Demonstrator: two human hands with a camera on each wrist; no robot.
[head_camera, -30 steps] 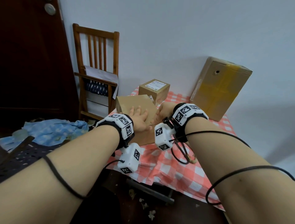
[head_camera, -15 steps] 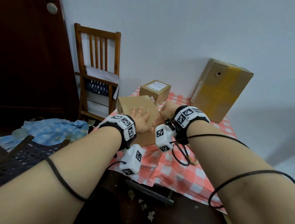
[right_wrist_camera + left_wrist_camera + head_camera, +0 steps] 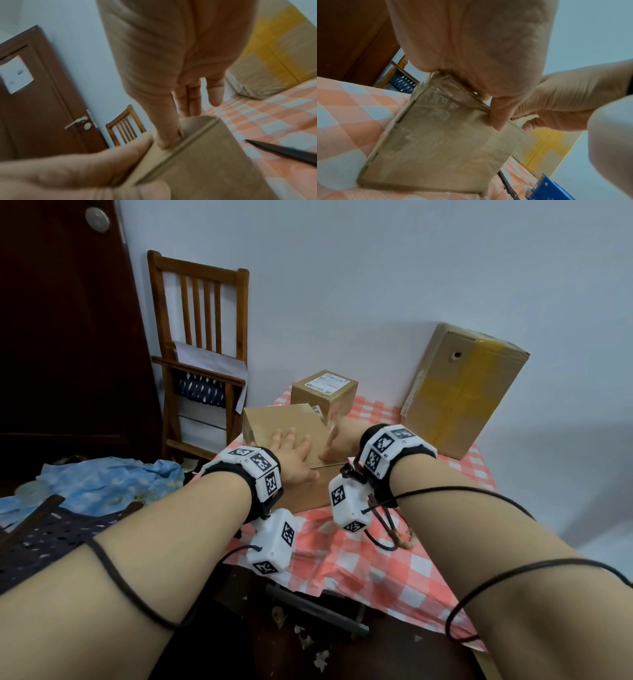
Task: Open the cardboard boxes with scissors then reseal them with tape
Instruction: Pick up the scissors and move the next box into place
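The box (image 3: 291, 436) lay at the near-left of the checked table (image 3: 394, 559), flaps down. The left hand (image 3: 291, 453) pressed flat on its top, fingers straight and spread. The right hand (image 3: 342, 440) lay at the right edge, fingers extended, thumb on the top flap, holding nothing. The step looked like closing the flaps for resealing. Next would call for the blue dispenser (image 3: 546, 189) beside the scissors (image 3: 283, 150), one hand pinning the flaps.

Under my palms lies the plain brown box (image 3: 291, 426), flat on the checked cloth, clear tape wrinkled over its near side. Behind it stand a small labelled box (image 3: 325, 392) and a big yellow-taped box (image 3: 459, 395), tilted against the wall.
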